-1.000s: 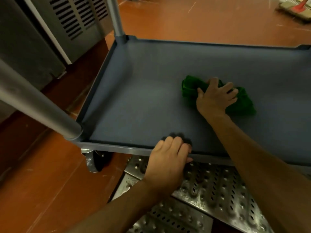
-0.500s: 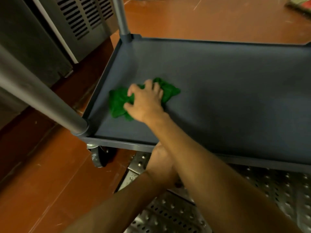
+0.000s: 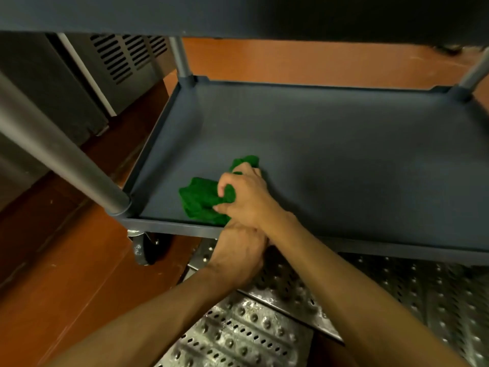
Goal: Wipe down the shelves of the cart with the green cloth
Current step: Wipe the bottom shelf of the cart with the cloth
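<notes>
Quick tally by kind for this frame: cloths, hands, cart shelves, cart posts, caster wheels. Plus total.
green cloth: 1
hands: 2 (left hand, right hand)
shelves: 2 (lower shelf, upper shelf)
posts: 3 (near-left post, far-left post, far-right post)
caster wheel: 1
Total: 9

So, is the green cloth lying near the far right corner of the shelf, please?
No, the right hand grips the green cloth near the front left corner of the shelf.

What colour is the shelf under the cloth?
The shelf is dark blue-grey, clearest in the head view.
</notes>
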`<control>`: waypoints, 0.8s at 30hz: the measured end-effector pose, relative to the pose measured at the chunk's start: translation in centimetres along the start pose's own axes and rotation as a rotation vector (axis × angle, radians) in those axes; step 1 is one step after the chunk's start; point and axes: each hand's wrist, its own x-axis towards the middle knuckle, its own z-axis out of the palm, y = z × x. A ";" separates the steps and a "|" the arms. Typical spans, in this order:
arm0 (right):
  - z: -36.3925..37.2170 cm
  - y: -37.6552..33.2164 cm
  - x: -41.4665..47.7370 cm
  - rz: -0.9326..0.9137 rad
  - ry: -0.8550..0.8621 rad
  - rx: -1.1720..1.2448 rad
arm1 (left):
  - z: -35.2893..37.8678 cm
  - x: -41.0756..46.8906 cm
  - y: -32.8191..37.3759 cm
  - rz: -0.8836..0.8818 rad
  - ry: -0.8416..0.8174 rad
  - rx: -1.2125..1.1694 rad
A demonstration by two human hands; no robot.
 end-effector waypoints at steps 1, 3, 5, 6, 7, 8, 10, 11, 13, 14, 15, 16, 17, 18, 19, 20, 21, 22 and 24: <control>-0.5 0.8 -0.2 0.016 0.015 -0.003 | -0.4 0.0 0.1 0.022 0.064 -0.088; -1.1 2.0 -0.2 0.037 0.082 -0.005 | -0.8 -0.3 0.4 0.056 0.208 -0.266; -1.2 3.1 0.1 0.058 0.166 -0.019 | -1.2 -0.6 0.1 0.107 0.271 -0.354; -1.2 3.5 0.3 0.052 0.205 -0.034 | -1.4 -0.7 -0.5 0.144 0.275 -0.363; -1.0 4.0 0.5 0.034 0.246 -0.058 | -1.6 -0.9 -1.6 0.178 0.281 -0.335; -0.8 4.4 0.7 0.005 0.287 -0.092 | -1.7 -0.9 -3.1 0.189 0.292 -0.280; -0.2 5.1 1.2 -0.047 0.328 -0.155 | -2.0 -1.0 -6.4 0.110 0.305 -0.164; 0.1 5.2 1.6 -0.057 0.325 -0.185 | -1.9 -1.3 -7.7 0.068 0.301 -0.138; 0.5 5.2 3.0 -0.053 0.343 -0.242 | -1.3 -1.5 -9.0 0.030 0.294 -0.173; 0.8 5.2 3.8 -0.046 0.371 -0.256 | -1.0 -1.4 -9.0 0.020 0.306 -0.191; 1.1 5.1 4.7 -0.032 0.400 -0.261 | -0.8 -1.2 -8.9 0.005 0.318 -0.196; 1.2 5.0 5.8 -0.015 0.426 -0.264 | -0.6 -1.0 -8.7 -0.015 0.326 -0.195; 1.4 4.8 7.0 0.013 0.445 -0.269 | -0.7 -0.8 -8.7 -0.037 0.321 -0.199; 1.4 4.7 8.2 0.050 0.451 -0.277 | -0.8 -0.6 -8.6 -0.046 0.318 -0.199; 1.4 4.7 9.5 0.089 0.448 -0.287 | -0.8 -0.5 -8.6 -0.044 0.328 -0.201; 1.4 4.7 10.8 0.118 0.443 -0.296 | -0.8 -0.5 -8.6 -0.042 0.349 -0.202; 1.3 4.9 12.1 0.135 0.441 -0.301 | -0.7 -0.5 -8.5 -0.044 0.361 -0.203; 1.1 5.1 13.4 0.145 0.443 -0.304 | -0.7 -0.5 -8.4 -0.049 0.358 -0.202; 0.8 5.7 16.1 0.178 0.459 -0.313 | -0.5 -0.4 -8.1 -0.062 0.348 -0.182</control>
